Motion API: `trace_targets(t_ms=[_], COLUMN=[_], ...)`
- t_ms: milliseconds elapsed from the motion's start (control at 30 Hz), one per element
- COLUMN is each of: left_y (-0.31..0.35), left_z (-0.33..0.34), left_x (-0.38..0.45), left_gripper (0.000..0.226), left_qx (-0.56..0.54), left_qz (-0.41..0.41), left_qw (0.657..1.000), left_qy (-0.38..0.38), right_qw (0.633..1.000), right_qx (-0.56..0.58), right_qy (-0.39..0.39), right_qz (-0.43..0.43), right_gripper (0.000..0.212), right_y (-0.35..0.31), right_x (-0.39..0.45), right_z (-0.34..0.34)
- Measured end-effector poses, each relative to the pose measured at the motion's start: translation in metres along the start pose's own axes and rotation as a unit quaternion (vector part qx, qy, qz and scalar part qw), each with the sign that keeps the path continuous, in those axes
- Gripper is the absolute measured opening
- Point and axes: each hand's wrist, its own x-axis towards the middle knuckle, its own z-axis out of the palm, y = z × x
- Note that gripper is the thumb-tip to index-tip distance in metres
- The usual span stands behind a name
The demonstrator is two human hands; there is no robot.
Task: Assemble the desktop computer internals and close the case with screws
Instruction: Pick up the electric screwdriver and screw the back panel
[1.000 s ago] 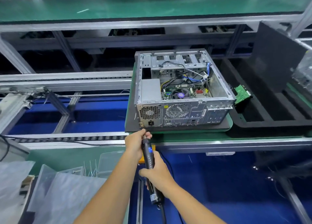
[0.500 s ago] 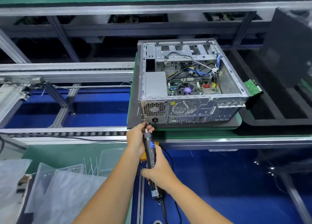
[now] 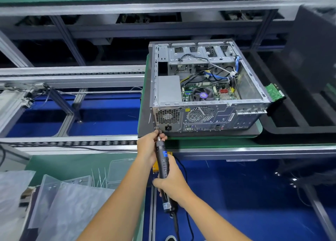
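Hands: two, both bare, forearms reaching in from the bottom edge.
Left hand: fingers curled round the front end of the screwdriver, fingertips pinched close by the bit, just under the case's lower left rear corner.
Right hand: fingers wrapped round the rear half of the screwdriver's barrel, thumb lying along its side.
Electric screwdriver: one; a slim black cylinder with a ribbed grip and a blue label, and a black cord trailing from its tail. It slants upward, with the tip at the case's bottom left rear corner.
Computer case: one; a boxy grey sheet-metal shell lying on its side, open face up, rear panel towards the person. It rests on a dark flat pallet set on the green conveyor surface.
Rear panel grilles: two round honeycomb-perforated vents, one for the power supply and a larger one beside it.
Inside the case: one plain grey power supply box; one green motherboard with a round fan bearing a purple centre; a loose run of black, blue, yellow and white cables.
Green circuit card: one, leaning just outside the case's right wall.
Black foam tray: one, with deep rectangular recesses, right of the pallet.
Clear plastic bags: several, crinkled and glossy, at lower left; the count is unclear.
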Motion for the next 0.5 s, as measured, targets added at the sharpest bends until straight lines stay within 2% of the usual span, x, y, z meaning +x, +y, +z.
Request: trace_targets(t_ms=[367,500], left_y=[-0.0009,-0.0007], left_z=[0.0007,0.0001], left_x=[0.0004,-0.002], left_gripper=[0.01,0.009], left_qx=[0.018,0.018], left_qz=[0.013,0.014], left_qw=[1.0,1.0], left_qy=[0.011,0.009], right_qw=[1.0,1.0], right_qx=[0.0,0.025], right_qy=[0.012,0.008], right_qz=[0.005,0.012], right_gripper=[0.068,0.06], right_y=[-0.0025,-0.005], right_x=[-0.0017,-0.0028], right_z=[0.0038,0.0061])
